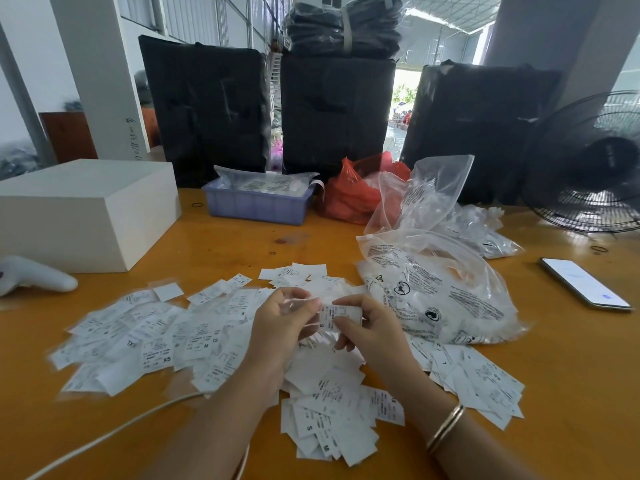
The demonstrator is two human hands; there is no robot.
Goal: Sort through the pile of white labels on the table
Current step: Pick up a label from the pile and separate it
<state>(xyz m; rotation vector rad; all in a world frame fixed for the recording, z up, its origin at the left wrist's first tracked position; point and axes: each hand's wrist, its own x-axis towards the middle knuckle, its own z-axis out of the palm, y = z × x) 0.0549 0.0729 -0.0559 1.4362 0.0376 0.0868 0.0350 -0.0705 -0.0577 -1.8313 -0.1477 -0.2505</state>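
Above the label pile (194,337) on the counter (571,358), both hands' grips pinched things: right hand (372,329) an S label (337,315), left hand (277,322) something blurred.

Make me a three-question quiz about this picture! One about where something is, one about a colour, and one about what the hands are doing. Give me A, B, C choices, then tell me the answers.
1. Where is the phone?
A. On the table, to the right of the clear bags
B. Inside the lilac tray
C. On top of the white box

2. What colour is the plastic bag right beside the lilac tray?
A. Green
B. Red
C. Yellow

3. What are the hands doing?
A. Both lie flat on the table
B. Both hold one label over the pile
C. One holds the phone

Answers:
1. A, the phone lies on the wooden table at the right, beyond the clear bags.
2. B, the bag next to the tray is red.
3. B, the left hand and right hand pinch a label between them, above the pile of labels.
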